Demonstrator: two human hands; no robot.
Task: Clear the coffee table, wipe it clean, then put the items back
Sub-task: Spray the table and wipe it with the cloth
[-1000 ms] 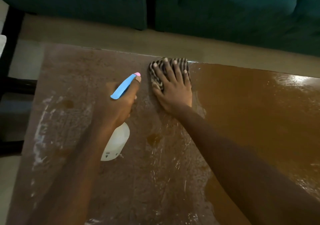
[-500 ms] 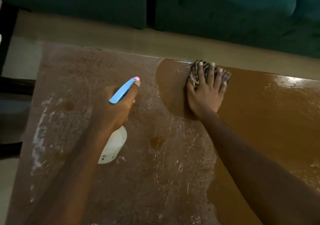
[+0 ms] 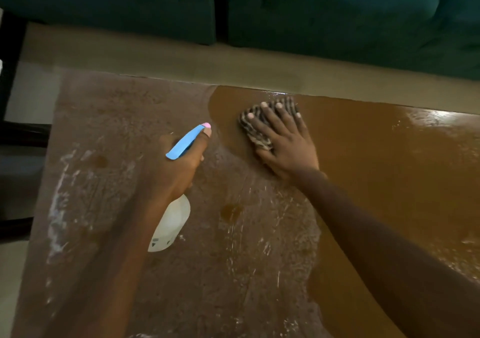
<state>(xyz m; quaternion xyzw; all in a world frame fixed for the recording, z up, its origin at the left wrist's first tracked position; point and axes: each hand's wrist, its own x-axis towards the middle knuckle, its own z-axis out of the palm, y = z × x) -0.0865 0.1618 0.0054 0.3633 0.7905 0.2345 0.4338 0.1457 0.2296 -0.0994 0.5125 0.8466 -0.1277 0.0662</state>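
Note:
The brown coffee table (image 3: pixel 389 181) fills the view; its right part is wet and glossy, its left part dull and streaked with white smears. My right hand (image 3: pixel 283 145) lies flat with spread fingers on a striped cloth (image 3: pixel 257 132), pressing it on the table near the far edge. My left hand (image 3: pixel 176 171) grips a white spray bottle (image 3: pixel 171 223) with a blue trigger head, held over the dusty left half, nozzle pointing toward the far edge.
A dark green sofa (image 3: pixel 337 12) runs along the far side, with a strip of beige floor (image 3: pixel 155 57) between it and the table. Dark furniture legs (image 3: pixel 15 135) stand at the left.
My right hand slid the cloth right along the far edge, then back left a little. A freshly wiped glossy patch now shows there. The left hand with the bottle barely moved.

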